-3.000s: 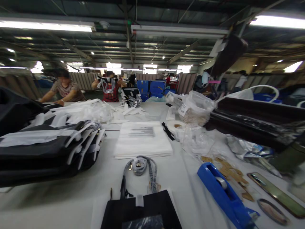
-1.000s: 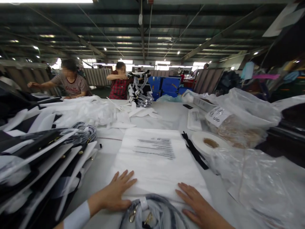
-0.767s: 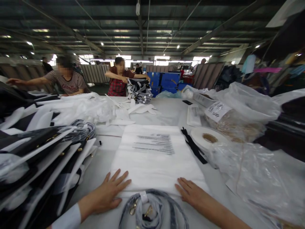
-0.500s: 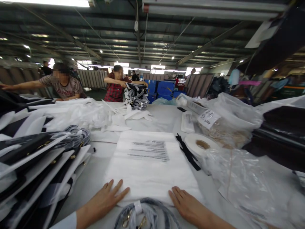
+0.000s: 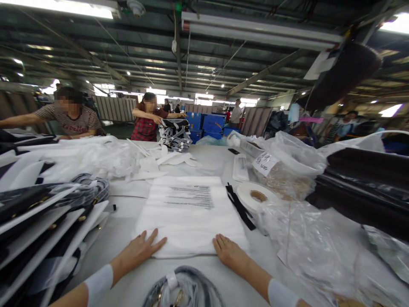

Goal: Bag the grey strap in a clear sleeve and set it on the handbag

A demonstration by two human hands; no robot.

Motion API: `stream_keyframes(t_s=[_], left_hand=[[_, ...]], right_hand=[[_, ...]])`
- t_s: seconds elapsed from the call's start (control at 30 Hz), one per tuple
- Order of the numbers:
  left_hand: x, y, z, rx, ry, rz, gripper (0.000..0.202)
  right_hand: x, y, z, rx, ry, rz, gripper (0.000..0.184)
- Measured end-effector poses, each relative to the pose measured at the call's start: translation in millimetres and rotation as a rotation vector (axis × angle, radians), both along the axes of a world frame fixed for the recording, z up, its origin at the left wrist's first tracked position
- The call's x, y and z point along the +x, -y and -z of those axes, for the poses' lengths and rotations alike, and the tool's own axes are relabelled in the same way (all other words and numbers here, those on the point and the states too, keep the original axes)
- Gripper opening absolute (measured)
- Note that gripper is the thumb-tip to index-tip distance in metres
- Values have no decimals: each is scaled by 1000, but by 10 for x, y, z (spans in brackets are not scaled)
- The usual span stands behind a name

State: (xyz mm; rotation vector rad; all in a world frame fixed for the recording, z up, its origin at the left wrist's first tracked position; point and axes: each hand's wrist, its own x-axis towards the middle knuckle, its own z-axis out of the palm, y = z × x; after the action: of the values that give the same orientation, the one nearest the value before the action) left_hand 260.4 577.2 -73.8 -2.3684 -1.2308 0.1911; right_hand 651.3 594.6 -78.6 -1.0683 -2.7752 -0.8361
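Note:
A stack of white plastic bags (image 5: pixel 188 213) with printed black text lies flat on the table in front of me. My left hand (image 5: pixel 139 250) rests flat on its near left corner, fingers spread. My right hand (image 5: pixel 228 252) lies on the near right edge, fingers extended and close together. Neither hand holds anything. A grey coiled strap with gold clasps (image 5: pixel 183 292) sits just below my hands at the frame's bottom.
Black bags with white wrapping (image 5: pixel 41 221) pile up on the left. A tape roll (image 5: pixel 257 197), a black strip (image 5: pixel 239 207) and crumpled clear plastic bags (image 5: pixel 313 247) lie right. Dark bags (image 5: pixel 367 179) sit far right. Two people (image 5: pixel 68 117) work across the table.
Three seconds ago no hands were in view. Over the last second both hands have slid back toward me along the bag stack, to its near edge; the view tilted up slightly.

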Motion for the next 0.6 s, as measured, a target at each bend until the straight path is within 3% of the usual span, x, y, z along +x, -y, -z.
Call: stream_keyframes(t_s=[0.1,0.27,0.4,0.53,0.6], left_hand=[[8,-110,-93,-40,32,-58,82],[-74,4,-222,-233,114,-95,80],[-76,56,-398,-342,185,-116,77],[-6,44,-620,-450,268,-107,42],[40,25,-705,-481,323,-108,37]], right_hand=[[-9,-130,-57,-43,-20,36,51],[87,-2,-310,-255,-30,8,41],[79,41,-510,-423,-62,57,46],[-27,-76,-656,-504,-115,155,33],[-73,-157,-767,-532,-163,211,24]])
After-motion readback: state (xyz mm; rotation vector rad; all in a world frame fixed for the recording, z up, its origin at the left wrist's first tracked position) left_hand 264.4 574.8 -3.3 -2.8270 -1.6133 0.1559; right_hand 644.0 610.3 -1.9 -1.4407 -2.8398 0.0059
